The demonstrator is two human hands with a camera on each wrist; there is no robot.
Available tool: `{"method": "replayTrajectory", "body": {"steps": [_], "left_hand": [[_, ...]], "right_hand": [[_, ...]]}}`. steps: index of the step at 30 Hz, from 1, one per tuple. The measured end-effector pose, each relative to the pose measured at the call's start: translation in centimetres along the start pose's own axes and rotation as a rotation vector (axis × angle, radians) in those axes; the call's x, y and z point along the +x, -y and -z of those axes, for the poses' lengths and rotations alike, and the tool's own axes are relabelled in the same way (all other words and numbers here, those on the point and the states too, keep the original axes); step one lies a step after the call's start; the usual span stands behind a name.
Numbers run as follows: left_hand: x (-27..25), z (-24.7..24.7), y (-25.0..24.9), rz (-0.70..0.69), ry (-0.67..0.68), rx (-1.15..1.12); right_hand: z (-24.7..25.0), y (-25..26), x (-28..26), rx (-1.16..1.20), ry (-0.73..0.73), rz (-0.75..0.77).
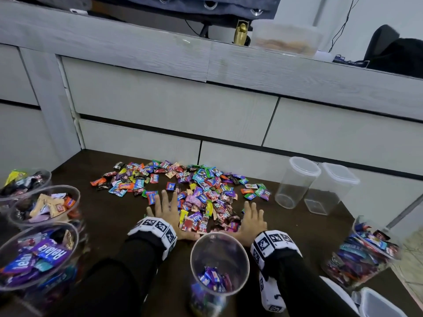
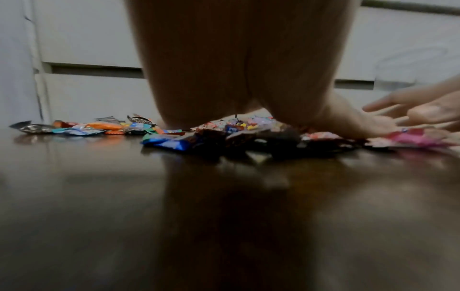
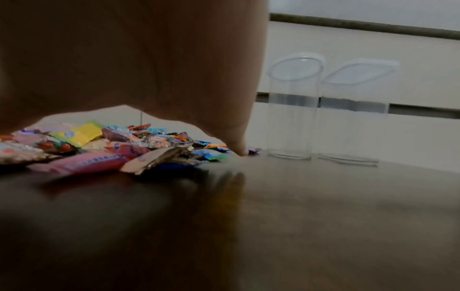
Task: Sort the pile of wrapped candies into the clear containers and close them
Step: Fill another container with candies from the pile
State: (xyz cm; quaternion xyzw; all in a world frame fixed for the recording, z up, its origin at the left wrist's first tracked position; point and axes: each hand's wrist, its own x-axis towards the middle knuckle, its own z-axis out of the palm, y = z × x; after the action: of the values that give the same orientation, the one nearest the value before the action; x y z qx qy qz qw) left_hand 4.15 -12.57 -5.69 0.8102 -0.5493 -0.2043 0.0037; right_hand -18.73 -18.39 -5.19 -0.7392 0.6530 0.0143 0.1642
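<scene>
Right, my left hand [image 1: 165, 210] and right hand [image 1: 251, 221] both lie flat with fingers spread, holding nothing, flanking the near edge of the heap of colourful foil-wrapped candies [image 1: 196, 191] on the dark glossy wooden tabletop [image 1: 109, 216]. I'd pick single wrappers by colour rather than scooping — the tall clear round container [image 1: 219, 266], barely filled with purple sweets, stands just nearer than my wrists, easily toppled.

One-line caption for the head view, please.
Both hands, left hand and right hand, lie flat beside the candy pile, open containers around.
</scene>
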Motion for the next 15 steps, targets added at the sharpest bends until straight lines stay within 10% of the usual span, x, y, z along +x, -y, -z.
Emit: {"method": "replayTrajectory", "body": {"steps": [15], "left_hand": [[5.9, 1.1, -1.2, -0.412, 0.069, 0.115]], "right_hand": [[0.5, 4.9, 5.0, -0.164, 0.078, 0.347]]}}
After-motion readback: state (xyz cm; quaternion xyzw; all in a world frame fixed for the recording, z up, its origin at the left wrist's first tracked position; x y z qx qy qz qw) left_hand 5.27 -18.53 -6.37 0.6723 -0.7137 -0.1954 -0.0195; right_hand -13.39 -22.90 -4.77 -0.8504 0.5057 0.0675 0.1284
